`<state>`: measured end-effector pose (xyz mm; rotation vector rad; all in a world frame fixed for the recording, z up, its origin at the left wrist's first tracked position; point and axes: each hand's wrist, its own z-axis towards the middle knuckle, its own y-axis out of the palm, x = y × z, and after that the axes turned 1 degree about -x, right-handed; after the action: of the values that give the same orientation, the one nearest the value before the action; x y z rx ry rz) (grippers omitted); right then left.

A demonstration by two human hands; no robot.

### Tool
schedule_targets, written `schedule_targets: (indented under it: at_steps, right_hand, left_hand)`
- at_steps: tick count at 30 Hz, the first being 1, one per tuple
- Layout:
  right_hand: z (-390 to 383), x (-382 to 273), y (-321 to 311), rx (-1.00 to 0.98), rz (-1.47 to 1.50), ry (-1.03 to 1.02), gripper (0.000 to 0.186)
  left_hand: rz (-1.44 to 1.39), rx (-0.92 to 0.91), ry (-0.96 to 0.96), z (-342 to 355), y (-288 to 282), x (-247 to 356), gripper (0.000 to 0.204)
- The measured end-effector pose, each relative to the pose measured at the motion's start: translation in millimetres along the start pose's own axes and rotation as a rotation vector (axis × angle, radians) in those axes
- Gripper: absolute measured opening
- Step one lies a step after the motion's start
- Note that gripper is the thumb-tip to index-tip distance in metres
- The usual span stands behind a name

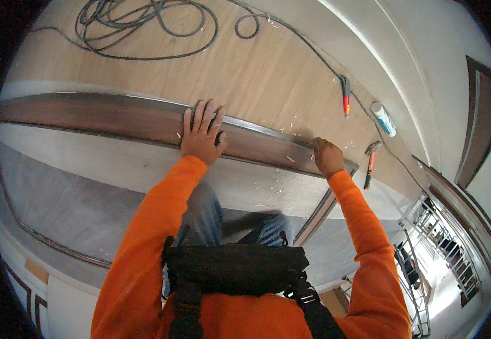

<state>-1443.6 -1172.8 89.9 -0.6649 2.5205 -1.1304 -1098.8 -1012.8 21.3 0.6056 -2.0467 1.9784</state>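
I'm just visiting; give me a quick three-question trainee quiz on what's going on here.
1. True or false: the left hand lies flat on the dark trim board.
2. Which lies nearest the right hand? A) cable coil B) hammer C) white tube
3. Fill in: both sleeves are ___.

Key: 1 true; 2 B; 3 orange.
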Motion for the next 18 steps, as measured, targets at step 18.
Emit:
schedule_targets:
  at_steps: [18]
  right_hand:
    - [-35,44,3,0.128,0.208,0.379,0.017]
  left_hand:
    - [0.064,0.007,0.03,2,2,5,0.074]
